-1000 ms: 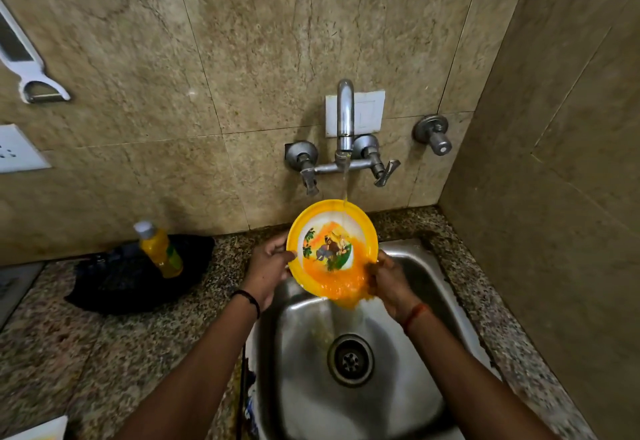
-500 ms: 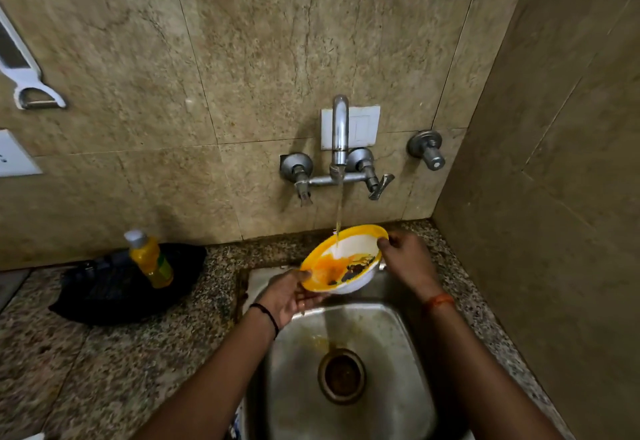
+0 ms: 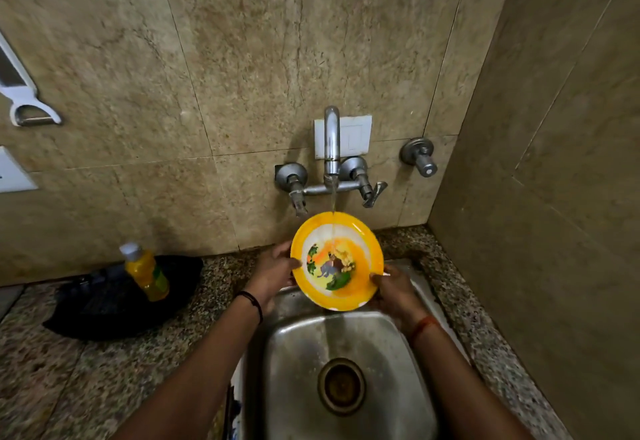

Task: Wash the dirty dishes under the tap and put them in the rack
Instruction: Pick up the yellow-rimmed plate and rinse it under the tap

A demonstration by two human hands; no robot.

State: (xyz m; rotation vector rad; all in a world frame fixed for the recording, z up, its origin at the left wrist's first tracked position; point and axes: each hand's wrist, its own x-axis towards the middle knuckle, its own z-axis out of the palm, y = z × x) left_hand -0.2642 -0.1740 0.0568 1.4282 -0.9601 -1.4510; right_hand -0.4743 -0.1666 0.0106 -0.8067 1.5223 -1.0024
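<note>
Low in the frame, at centre, we are looking down into a steel sink [image 3: 298, 363] whose round drain [image 3: 341, 386] is sitting near its middle. Our two forearms are reaching up from the bottom edge, a dark band circling the left wrist and an orange thread circling the right. Just above the basin we are holding a yellow-rimmed plate [image 3: 360, 287] tilted so its face is turned toward us, with a printed picture at its centre and orange residue smeared around it. Our left hand [image 3: 273, 275] is gripping the plate's left rim, thumb on the face and fingers curled behind, while our right hand [image 3: 393, 289] is clamping the lower right rim the same way. A thin stream of water [image 3: 333, 207] is falling onto the upper part of the plate from the tap [image 3: 331, 141], which is fixed to the tiled wall at mid-frame. At lower left, a speckled stone bench [image 3: 86, 380] is carrying a black cloth-like heap [image 3: 104, 304], and a bottle of yellow liquid [image 3: 147, 271] is standing upright on it. Farther back, at the far left edge, a white peeler [image 3: 24, 100] is hanging on the wall.
</note>
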